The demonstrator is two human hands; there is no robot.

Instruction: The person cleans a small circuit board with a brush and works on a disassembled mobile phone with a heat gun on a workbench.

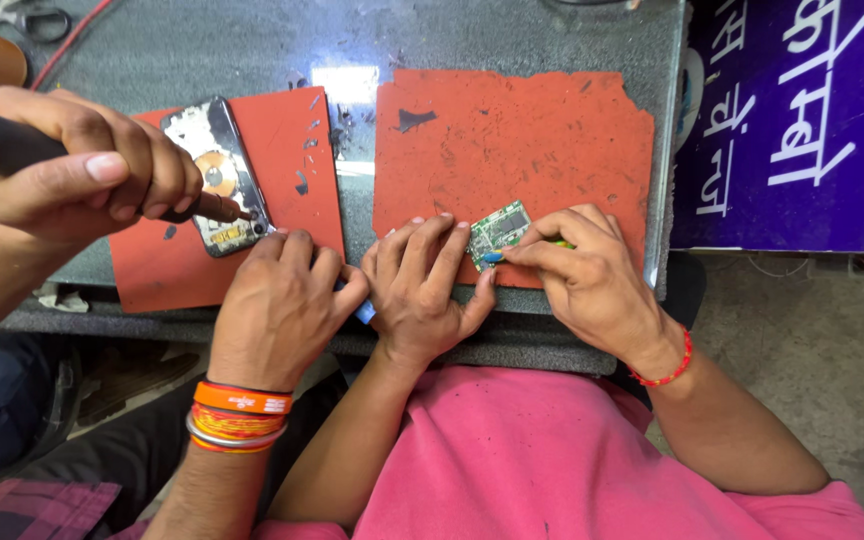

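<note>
Head view. My left hand [420, 290] lies flat on the near edge of the right mat [552, 140], fingers pressing down the left end of the board [499, 232]. My right hand [587, 275] pinches a thin tool [527, 250] with a blue tip that touches the board's lower edge; the grip is narrow and closed on the tool. The board, small and green, lies near the mat's front edge, just inside the table [512, 40] rim. The rest of the mat beyond the board is open room; close to me there is hardly any.

Just left, a co-worker's hand [277, 310] with orange bangles almost touches my left hand, blocking that side. Their other hand [87, 165] holds a dark iron [12, 145] over an opened phone [220, 178] on the left mat [282, 170].

The table is grey, the mats red and scarred. Scissors [37, 18] lie at the far left corner. A blue signboard [802, 120] stands to the right, with bare floor [832, 350] under it.
</note>
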